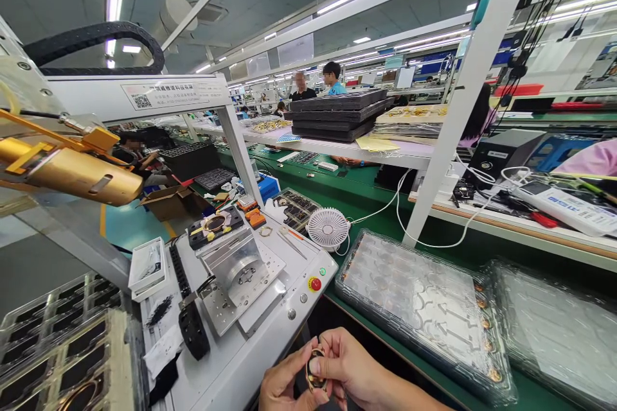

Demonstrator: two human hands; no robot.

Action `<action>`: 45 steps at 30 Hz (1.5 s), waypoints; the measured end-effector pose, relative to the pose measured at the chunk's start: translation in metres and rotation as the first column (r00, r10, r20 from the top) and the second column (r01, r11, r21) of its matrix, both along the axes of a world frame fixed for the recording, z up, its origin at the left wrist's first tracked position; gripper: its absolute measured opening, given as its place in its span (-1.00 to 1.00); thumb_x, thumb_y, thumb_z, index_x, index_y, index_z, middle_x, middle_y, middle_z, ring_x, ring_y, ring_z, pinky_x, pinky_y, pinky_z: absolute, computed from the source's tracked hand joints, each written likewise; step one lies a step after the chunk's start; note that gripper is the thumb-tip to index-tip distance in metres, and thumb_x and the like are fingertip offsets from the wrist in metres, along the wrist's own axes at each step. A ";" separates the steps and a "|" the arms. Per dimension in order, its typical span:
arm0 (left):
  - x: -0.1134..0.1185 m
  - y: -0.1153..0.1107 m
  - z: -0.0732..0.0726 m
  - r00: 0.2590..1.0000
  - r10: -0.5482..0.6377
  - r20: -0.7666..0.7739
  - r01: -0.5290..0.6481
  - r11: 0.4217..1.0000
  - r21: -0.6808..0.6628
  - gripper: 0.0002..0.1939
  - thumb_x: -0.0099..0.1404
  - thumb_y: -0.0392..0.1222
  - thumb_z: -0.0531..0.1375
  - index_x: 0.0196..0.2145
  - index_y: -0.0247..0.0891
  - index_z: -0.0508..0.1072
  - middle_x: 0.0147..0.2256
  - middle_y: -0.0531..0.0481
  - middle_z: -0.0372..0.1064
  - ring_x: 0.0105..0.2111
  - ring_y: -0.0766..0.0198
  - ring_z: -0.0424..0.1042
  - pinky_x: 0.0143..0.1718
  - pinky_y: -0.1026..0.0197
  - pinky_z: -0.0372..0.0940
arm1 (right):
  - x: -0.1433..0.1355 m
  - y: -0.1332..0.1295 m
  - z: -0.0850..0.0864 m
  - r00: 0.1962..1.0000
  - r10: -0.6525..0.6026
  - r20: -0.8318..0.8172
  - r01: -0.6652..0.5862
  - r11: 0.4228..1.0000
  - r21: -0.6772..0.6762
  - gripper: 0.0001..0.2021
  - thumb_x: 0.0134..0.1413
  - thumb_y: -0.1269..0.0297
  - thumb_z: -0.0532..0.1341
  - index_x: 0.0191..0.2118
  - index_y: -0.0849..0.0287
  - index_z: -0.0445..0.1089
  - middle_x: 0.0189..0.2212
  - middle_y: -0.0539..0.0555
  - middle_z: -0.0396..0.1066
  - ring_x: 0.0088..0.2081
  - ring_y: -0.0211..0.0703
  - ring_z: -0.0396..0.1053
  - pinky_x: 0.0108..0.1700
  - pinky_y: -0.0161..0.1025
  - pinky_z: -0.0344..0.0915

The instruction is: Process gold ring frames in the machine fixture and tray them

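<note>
Both hands meet low in the head view, in front of the white machine's edge. Between them is a small round part point(315, 353) with a gold rim and dark inside, much like a watch case. My left hand point(284, 382) grips it from the left with fingers and thumb. From the right, my right hand point(349, 363) is closed on the same part, its thumb pressed over the face. The fingers hide much of it. Nearest to the hands is the machine bed point(255, 359), which carries a metal fixture point(245, 273).
A red emergency button point(315, 284) sits on the machine's corner. Tweezers point(293, 243) lie behind it, near a white fan point(328, 228). Clear plastic trays point(424, 308) cover the green bench at right. A gold cylinder point(91, 176) overhangs the left. More trays point(72, 359) stand lower left.
</note>
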State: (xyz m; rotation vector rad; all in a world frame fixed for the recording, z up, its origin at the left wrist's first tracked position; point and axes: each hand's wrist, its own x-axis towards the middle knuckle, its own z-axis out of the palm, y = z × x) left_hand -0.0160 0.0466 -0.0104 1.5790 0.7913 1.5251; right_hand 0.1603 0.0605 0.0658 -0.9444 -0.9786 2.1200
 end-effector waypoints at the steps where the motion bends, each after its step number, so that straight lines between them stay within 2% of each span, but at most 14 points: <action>1: 0.001 -0.001 0.000 1.000 0.022 0.016 -0.022 1.000 -0.010 -0.45 0.10 -0.07 0.51 0.06 -0.04 0.59 -0.01 -0.21 0.52 -0.12 -0.01 0.60 0.03 0.06 0.49 | 0.000 0.000 0.001 1.000 -0.002 -0.005 0.002 1.000 -0.002 -0.22 -0.53 -0.21 0.54 -0.40 0.28 0.14 -0.60 0.02 0.40 -0.70 -0.44 0.23 -0.75 -0.53 0.09; 7: -0.008 0.006 0.005 0.985 -0.102 -0.138 0.111 0.992 0.056 -0.37 0.11 -0.26 0.49 0.14 -0.06 0.52 0.04 -0.24 0.45 -0.06 -0.07 0.57 0.02 0.02 0.49 | 0.001 0.001 0.003 1.000 -0.018 -0.005 0.018 1.000 -0.007 -0.22 -0.54 -0.19 0.55 -0.39 0.28 0.13 -0.59 0.02 0.40 -0.70 -0.42 0.25 -0.75 -0.53 0.10; 13: -0.012 0.008 0.006 0.979 -0.110 -0.172 0.126 0.989 0.082 -0.32 0.10 -0.33 0.48 0.17 -0.01 0.49 0.07 -0.22 0.44 -0.03 -0.06 0.56 0.06 0.02 0.47 | 0.002 0.002 0.002 0.999 -0.032 -0.011 0.032 0.999 -0.022 -0.20 -0.56 -0.17 0.56 -0.38 0.26 0.10 -0.59 0.00 0.40 -0.70 -0.42 0.25 -0.76 -0.53 0.10; 15: -0.003 0.003 0.005 0.991 -0.095 -0.090 0.099 0.995 0.034 -0.38 0.11 -0.29 0.49 0.13 -0.05 0.54 0.05 -0.23 0.46 -0.01 -0.07 0.55 0.07 0.03 0.47 | 0.002 0.004 0.003 0.999 -0.023 -0.025 0.023 1.000 -0.017 -0.22 -0.52 -0.16 0.56 -0.39 0.28 0.11 -0.61 0.01 0.40 -0.71 -0.43 0.24 -0.76 -0.53 0.10; 17: 0.012 -0.004 0.006 0.993 -0.044 0.105 0.053 0.996 -0.076 -0.45 0.12 -0.16 0.50 0.09 -0.10 0.58 0.02 -0.25 0.50 -0.06 -0.06 0.58 0.01 0.04 0.51 | 0.001 0.007 0.004 0.998 0.019 -0.062 -0.019 1.000 -0.002 -0.27 -0.46 -0.14 0.55 -0.38 0.32 0.18 -0.61 0.02 0.41 -0.73 -0.44 0.22 -0.76 -0.53 0.11; 19: 0.027 -0.012 0.012 0.952 0.015 0.305 0.050 0.978 -0.202 -0.45 0.12 -0.05 0.50 0.08 -0.06 0.58 0.01 -0.22 0.52 -0.19 0.02 0.61 -0.15 0.08 0.56 | -0.001 0.009 0.007 0.991 0.070 -0.110 -0.068 0.997 0.020 -0.31 -0.37 -0.14 0.53 -0.35 0.37 0.27 -0.62 0.00 0.39 -0.74 -0.47 0.18 -0.75 -0.53 0.11; 21: 0.034 -0.017 0.022 0.924 0.024 0.381 0.082 0.963 -0.258 -0.47 0.16 -0.05 0.48 0.10 0.06 0.55 0.01 -0.15 0.53 -0.27 0.13 0.61 -0.25 0.15 0.56 | -0.004 0.010 0.010 0.990 0.094 -0.107 -0.090 0.995 0.038 -0.32 -0.31 -0.15 0.50 -0.33 0.39 0.30 -0.67 -0.05 0.34 -0.76 -0.51 0.12 -0.75 -0.52 0.10; 22: 0.034 -0.019 0.027 0.928 0.017 0.371 0.082 0.965 -0.250 -0.49 0.19 -0.08 0.47 0.10 0.08 0.55 0.00 -0.13 0.54 -0.25 0.15 0.61 -0.22 0.17 0.56 | -0.006 0.011 0.012 0.993 0.098 -0.071 -0.095 0.994 0.048 -0.32 -0.31 -0.18 0.50 -0.34 0.38 0.29 -0.68 -0.07 0.32 -0.76 -0.52 0.10 -0.75 -0.52 0.10; 26: 0.009 -0.022 0.043 0.952 0.116 0.282 -0.077 0.986 -0.146 -0.55 0.22 -0.13 0.45 0.07 -0.07 0.58 0.01 -0.21 0.52 -0.02 0.03 0.56 0.05 0.08 0.48 | -0.009 0.028 0.021 0.973 0.157 0.167 -0.178 0.976 0.125 -0.24 -0.40 -0.33 0.45 -0.36 0.31 0.25 -0.63 -0.05 0.39 -0.72 -0.48 0.17 -0.69 -0.48 0.14; 29: -0.015 -0.027 0.047 0.946 0.199 0.255 -0.153 0.970 -0.190 -0.55 0.29 -0.14 0.39 0.13 -0.16 0.54 0.05 -0.28 0.48 -0.02 -0.01 0.56 0.14 -0.09 0.42 | -0.013 0.060 0.023 0.937 -0.004 0.350 -0.094 0.961 0.262 -0.26 -0.23 -0.41 0.32 -0.32 0.29 0.27 -0.56 -0.04 0.41 -0.68 -0.50 0.16 -0.64 -0.46 0.16; 32: -0.028 -0.030 0.054 0.938 0.267 0.223 -0.212 0.946 -0.243 -0.54 0.30 -0.17 0.38 0.15 -0.15 0.52 0.07 -0.27 0.47 -0.15 0.05 0.60 -0.03 -0.05 0.52 | -0.024 0.097 0.022 0.830 -0.228 0.509 0.003 0.915 0.404 -0.42 -0.02 -0.22 0.31 -0.25 0.30 0.32 -0.54 -0.04 0.38 -0.68 -0.51 0.17 -0.60 -0.49 0.10; 36: -0.031 -0.028 0.069 0.933 0.328 0.148 -0.303 0.938 -0.170 -0.39 0.20 -0.27 0.44 0.19 -0.15 0.47 0.02 -0.24 0.50 -0.25 0.21 0.60 -0.15 0.15 0.55 | -0.043 0.127 0.020 0.782 -0.262 0.565 -0.012 0.901 0.434 -0.57 0.00 0.02 0.38 -0.25 0.34 0.36 -0.57 -0.04 0.35 -0.71 -0.52 0.14 -0.58 -0.48 0.06; 42: -0.025 -0.018 0.087 0.889 0.458 -0.021 -0.458 0.889 -0.016 -0.30 0.16 -0.25 0.47 0.22 -0.38 0.38 0.00 -0.32 0.51 -0.02 0.07 0.56 0.05 0.11 0.49 | -0.050 0.123 0.031 0.790 -0.299 0.535 0.012 0.880 0.474 -0.79 0.11 0.27 0.28 -0.34 0.36 0.35 -0.54 -0.06 0.33 -0.67 -0.61 0.13 -0.59 -0.58 0.03; 45: -0.020 -0.014 0.094 0.856 0.506 -0.111 -0.497 0.862 0.097 -0.29 0.18 -0.29 0.45 0.24 -0.42 0.34 0.02 -0.33 0.50 -0.01 0.08 0.56 0.07 0.10 0.48 | -0.037 0.099 0.050 0.846 -0.310 0.435 0.058 0.863 0.501 -0.69 0.11 0.12 0.29 -0.31 0.34 0.34 -0.56 -0.09 0.29 -0.66 -0.57 0.16 -0.61 -0.57 0.10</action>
